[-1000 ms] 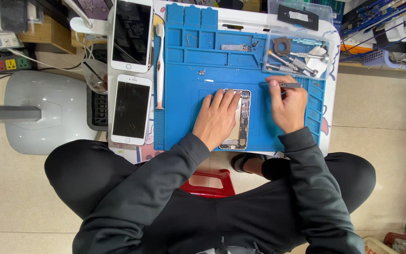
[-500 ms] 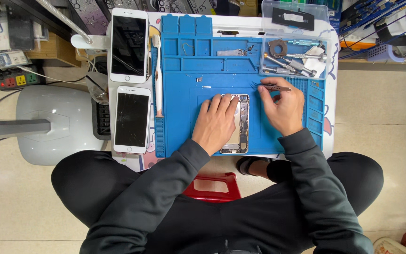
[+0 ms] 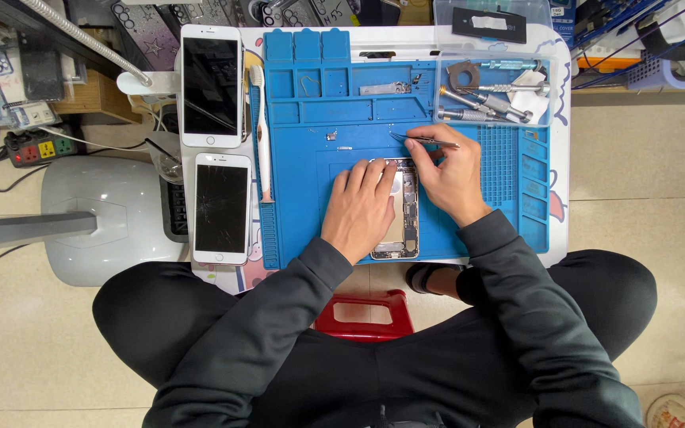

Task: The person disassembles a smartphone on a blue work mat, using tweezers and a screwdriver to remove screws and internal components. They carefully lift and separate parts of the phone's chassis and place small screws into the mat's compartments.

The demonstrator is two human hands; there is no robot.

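An opened phone (image 3: 403, 208) is pinned flat on the blue mat (image 3: 303, 182), centre of frame, while tweezers (image 3: 426, 141) are worked at its top end.

The left hand (image 3: 361, 208) is laid open on the phone, fingers spread, gripping nothing. The tweezers are pinched shut between the fingers of the right hand (image 3: 451, 176); whether anything is caught in the tips cannot be told. The phone is judged light, stiff and slippery, with fragile exposed innards, so it is best held by its edges. Two intact phones (image 3: 217, 143) lie at the left, and a tool tray (image 3: 495, 93) sits at upper right.
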